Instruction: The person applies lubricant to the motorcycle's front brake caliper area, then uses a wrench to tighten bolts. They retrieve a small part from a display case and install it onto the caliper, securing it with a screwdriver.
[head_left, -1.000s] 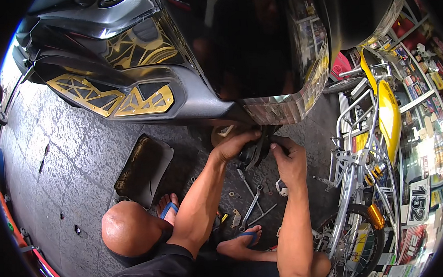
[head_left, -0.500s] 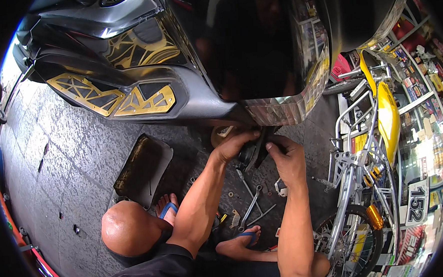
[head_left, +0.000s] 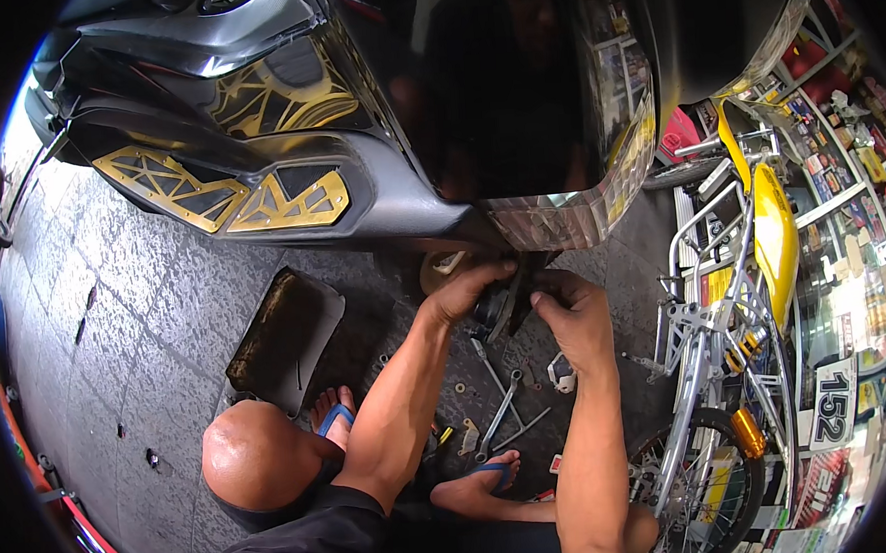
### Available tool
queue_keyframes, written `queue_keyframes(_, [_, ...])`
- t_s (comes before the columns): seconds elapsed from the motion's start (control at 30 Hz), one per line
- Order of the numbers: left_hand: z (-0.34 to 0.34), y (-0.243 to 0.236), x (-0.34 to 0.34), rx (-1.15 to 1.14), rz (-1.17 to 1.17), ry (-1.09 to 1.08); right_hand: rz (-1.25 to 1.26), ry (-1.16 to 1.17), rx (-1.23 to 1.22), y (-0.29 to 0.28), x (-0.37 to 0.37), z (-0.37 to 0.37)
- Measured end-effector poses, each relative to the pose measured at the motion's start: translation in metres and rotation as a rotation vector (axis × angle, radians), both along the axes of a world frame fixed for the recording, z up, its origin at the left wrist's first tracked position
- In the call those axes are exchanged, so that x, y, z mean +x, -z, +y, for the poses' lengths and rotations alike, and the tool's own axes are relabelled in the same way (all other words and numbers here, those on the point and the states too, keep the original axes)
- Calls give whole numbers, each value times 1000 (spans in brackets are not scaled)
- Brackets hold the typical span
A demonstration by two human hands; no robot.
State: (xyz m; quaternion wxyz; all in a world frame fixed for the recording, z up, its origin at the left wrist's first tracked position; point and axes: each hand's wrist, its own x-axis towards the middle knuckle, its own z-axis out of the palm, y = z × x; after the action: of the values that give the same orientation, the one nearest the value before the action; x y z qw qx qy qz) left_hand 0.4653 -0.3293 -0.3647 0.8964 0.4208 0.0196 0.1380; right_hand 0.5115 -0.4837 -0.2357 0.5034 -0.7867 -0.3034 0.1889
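Observation:
A black scooter (head_left: 398,179) with gold footboard plates (head_left: 294,199) fills the top of the view. Below its lower edge, my left hand (head_left: 464,289) closes on a flat dark part (head_left: 511,311), whose upper end is hidden under the bodywork. To the right of that part is my right hand (head_left: 577,315), its thumb and fingers brought together beside it. What the right fingers hold, if anything, is too dark to make out. A pale round piece (head_left: 440,270) shows just behind my left hand.
An open box (head_left: 305,324) with dark grime stands on the tiled floor at left. Wrenches (head_left: 507,413), washers and a small metal plate (head_left: 469,435) lie between my feet. At right stand a bike frame with a yellow panel (head_left: 775,239) and a packed display shelf (head_left: 840,196).
My right hand has shifted very slightly, and its thumb has drawn a little away from the dark part. My left hand stays almost where it was.

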Motion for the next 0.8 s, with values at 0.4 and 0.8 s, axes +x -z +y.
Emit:
queue_keyframes(0.4, [-3, -5, -1, 202, -80, -105, -469, 30, 7, 6, -10, 4])
queue_keyframes(0.8, [-18, -42, -34, 382, 57, -244, -452, 92, 123, 35, -12, -3])
